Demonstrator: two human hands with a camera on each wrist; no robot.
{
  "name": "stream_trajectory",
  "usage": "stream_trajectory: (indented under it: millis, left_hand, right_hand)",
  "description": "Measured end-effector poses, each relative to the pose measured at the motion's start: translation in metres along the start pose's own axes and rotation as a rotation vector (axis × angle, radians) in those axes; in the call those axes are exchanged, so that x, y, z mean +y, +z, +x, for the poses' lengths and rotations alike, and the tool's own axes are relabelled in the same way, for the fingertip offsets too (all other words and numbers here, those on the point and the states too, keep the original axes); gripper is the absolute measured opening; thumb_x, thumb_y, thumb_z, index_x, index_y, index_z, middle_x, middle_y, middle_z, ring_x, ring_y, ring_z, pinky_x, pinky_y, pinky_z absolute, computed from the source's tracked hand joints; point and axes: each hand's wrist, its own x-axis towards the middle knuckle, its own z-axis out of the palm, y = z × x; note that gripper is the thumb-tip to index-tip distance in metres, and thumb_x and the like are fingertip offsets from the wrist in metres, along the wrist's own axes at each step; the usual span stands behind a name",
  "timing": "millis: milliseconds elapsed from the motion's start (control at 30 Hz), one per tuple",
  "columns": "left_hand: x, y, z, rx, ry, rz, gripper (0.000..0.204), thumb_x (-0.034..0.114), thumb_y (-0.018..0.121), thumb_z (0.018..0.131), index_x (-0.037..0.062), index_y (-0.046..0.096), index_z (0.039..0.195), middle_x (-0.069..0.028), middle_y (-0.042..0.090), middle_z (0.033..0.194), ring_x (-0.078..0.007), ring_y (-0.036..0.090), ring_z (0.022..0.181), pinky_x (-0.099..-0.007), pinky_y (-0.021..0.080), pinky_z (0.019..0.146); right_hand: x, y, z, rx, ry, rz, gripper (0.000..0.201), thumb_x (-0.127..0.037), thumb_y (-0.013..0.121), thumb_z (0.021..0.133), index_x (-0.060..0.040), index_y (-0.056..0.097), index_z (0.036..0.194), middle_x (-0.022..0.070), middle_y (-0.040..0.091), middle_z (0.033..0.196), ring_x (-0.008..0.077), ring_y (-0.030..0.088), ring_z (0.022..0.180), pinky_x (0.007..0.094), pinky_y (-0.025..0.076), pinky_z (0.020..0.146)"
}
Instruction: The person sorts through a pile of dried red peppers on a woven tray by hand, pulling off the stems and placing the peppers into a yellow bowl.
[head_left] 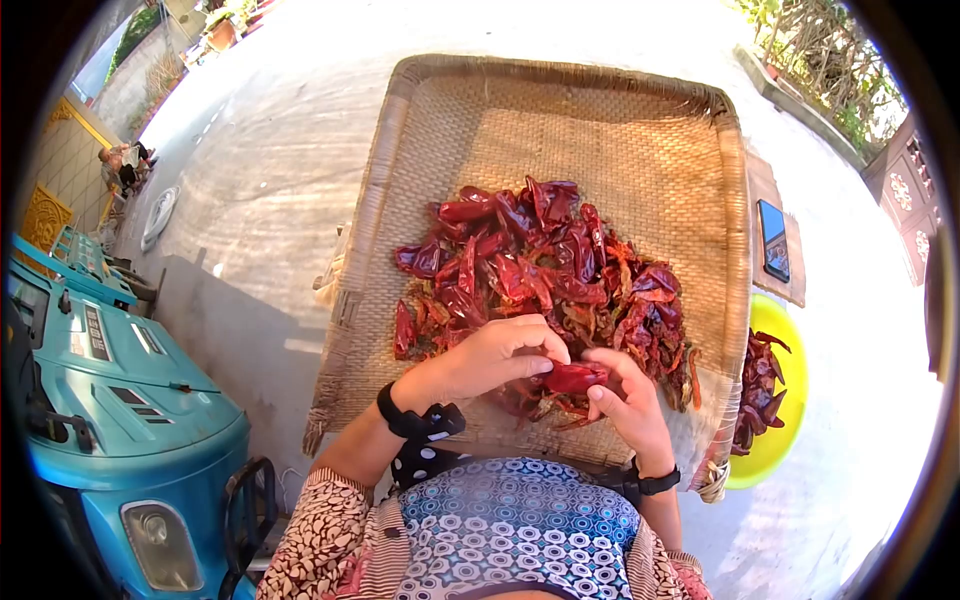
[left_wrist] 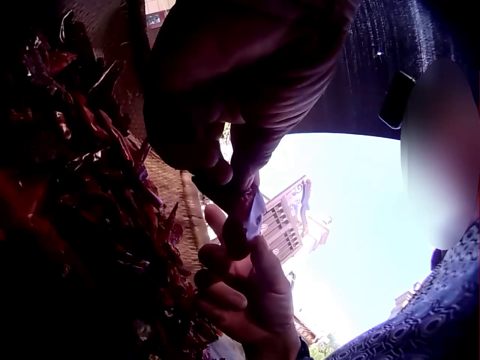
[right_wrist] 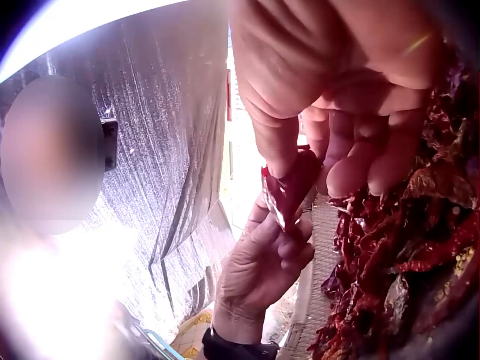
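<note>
A glossy dried red chili pepper (head_left: 576, 377) is held between both hands above the front of a woven tray. My left hand (head_left: 505, 352) pinches one end between thumb and fingers. At the other end my right hand (head_left: 632, 400) grips it with the thumb below and fingers over the top. In the right wrist view the chili (right_wrist: 291, 184) spans the gap between the two hands. Beneath and beyond them lies a heap of dried chilies (head_left: 540, 260), some whole and shiny, others torn and shrivelled.
The woven tray (head_left: 600, 125) has a raised rim. A yellow-green basin (head_left: 790, 400) with more dark red chilies stands at its right. Near it a phone (head_left: 773, 240) lies on a board (head_left: 793, 285). A blue three-wheeled vehicle (head_left: 130, 380) is parked at the left.
</note>
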Motion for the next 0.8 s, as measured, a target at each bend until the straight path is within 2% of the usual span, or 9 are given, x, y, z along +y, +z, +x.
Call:
stream_trajectory:
  millis: [33, 133, 233, 300, 367, 400, 500, 633, 800]
  left_hand:
    - [0.0, -0.001, 0.003, -0.002, 0.009, 0.013, 0.016, 0.003, 0.062, 0.09, 0.0036, 0.065, 0.106, -0.0044, 0.057, 0.095, -0.0138, 0.057, 0.083, -0.0265, 0.048, 0.073]
    - [-0.015, -0.012, 0.009, 0.136, -0.138, -0.109, 0.022, 0.006, 0.064, 0.09, 0.0023, 0.062, 0.112, -0.0057, 0.055, 0.102, -0.0125, 0.058, 0.08, -0.0254, 0.048, 0.072]
    - [-0.024, -0.046, 0.018, 0.454, -0.249, 0.351, 0.031, 0.005, 0.064, 0.087, 0.0022, 0.059, 0.117, -0.0067, 0.051, 0.108, -0.0115, 0.057, 0.078, -0.0245, 0.048, 0.071]
    - [-0.051, -0.072, 0.023, 0.614, -0.219, 0.522, 0.037, 0.007, 0.065, 0.084, 0.0059, 0.056, 0.121, -0.0127, 0.054, 0.115, -0.0277, 0.061, 0.094, -0.034, 0.051, 0.083]
    - [-0.076, -0.092, 0.025, 0.69, -0.228, 0.672, 0.043, 0.005, 0.063, 0.083, 0.0057, 0.053, 0.125, -0.0143, 0.053, 0.123, -0.0352, 0.058, 0.106, -0.0394, 0.05, 0.089]
    - [-0.083, -0.099, 0.027, 0.685, -0.285, 0.693, 0.047, 0.005, 0.063, 0.083, 0.0056, 0.051, 0.128, -0.0146, 0.052, 0.127, -0.0367, 0.056, 0.112, -0.0421, 0.048, 0.093]
    - [-0.104, -0.109, 0.028, 0.676, -0.195, 0.809, 0.046, 0.006, 0.065, 0.082, 0.0072, 0.052, 0.126, -0.014, 0.052, 0.123, -0.036, 0.058, 0.107, -0.0415, 0.049, 0.091]
    - [-0.088, -0.097, 0.025, 0.697, -0.333, 0.807, 0.04, 0.012, 0.067, 0.084, 0.0092, 0.055, 0.122, -0.0121, 0.052, 0.114, -0.034, 0.06, 0.1, -0.0418, 0.051, 0.085]
    - [-0.043, -0.062, 0.01, 0.656, -0.265, 0.715, 0.03, 0.015, 0.062, 0.09, 0.008, 0.057, 0.118, -0.0126, 0.054, 0.11, -0.0339, 0.06, 0.096, -0.0414, 0.05, 0.081]
  right_hand:
    - [0.002, -0.006, 0.0, -0.077, 0.031, -0.05, 0.033, -0.005, 0.064, 0.09, -0.0024, 0.053, 0.121, 0.0025, 0.061, 0.091, 0.0067, 0.055, 0.068, 0.0213, 0.047, 0.06]
    - [0.001, -0.015, 0.0, 0.066, -0.033, -0.046, 0.031, -0.006, 0.065, 0.09, -0.0017, 0.054, 0.119, 0.0023, 0.062, 0.095, 0.0065, 0.055, 0.068, 0.0213, 0.047, 0.062]
    - [-0.008, -0.039, -0.001, 0.36, -0.184, 0.12, 0.028, -0.016, 0.061, 0.095, -0.0013, 0.055, 0.118, 0.0027, 0.063, 0.094, 0.0076, 0.055, 0.065, 0.0227, 0.047, 0.065]
    - [-0.008, -0.068, -0.006, 0.552, -0.225, 0.324, 0.03, -0.022, 0.058, 0.097, -0.0027, 0.054, 0.12, 0.0035, 0.063, 0.093, 0.009, 0.054, 0.064, 0.0246, 0.048, 0.067]
    - [-0.001, -0.106, -0.016, 0.542, -0.349, 0.704, 0.034, -0.027, 0.057, 0.098, -0.004, 0.053, 0.123, 0.0053, 0.064, 0.096, 0.0102, 0.053, 0.068, 0.0262, 0.048, 0.069]
    - [0.007, -0.128, -0.019, 0.398, -0.504, 0.82, 0.04, -0.033, 0.055, 0.098, -0.0046, 0.052, 0.126, 0.005, 0.064, 0.101, 0.0106, 0.052, 0.073, 0.0266, 0.048, 0.067]
    - [-0.001, -0.133, -0.031, 0.46, -0.426, 1.109, 0.04, -0.034, 0.053, 0.099, -0.0056, 0.052, 0.127, 0.0033, 0.064, 0.104, 0.0112, 0.052, 0.075, 0.026, 0.046, 0.066]
    - [0.01, -0.115, -0.031, 0.465, -0.39, 0.86, 0.039, -0.031, 0.05, 0.1, -0.0046, 0.051, 0.129, 0.0038, 0.063, 0.1, 0.0115, 0.053, 0.075, 0.0253, 0.045, 0.064]
    - [-0.004, -0.059, -0.017, 0.446, -0.303, 0.245, 0.027, -0.022, 0.05, 0.1, -0.0037, 0.053, 0.119, 0.0036, 0.061, 0.093, 0.009, 0.054, 0.068, 0.0226, 0.045, 0.064]
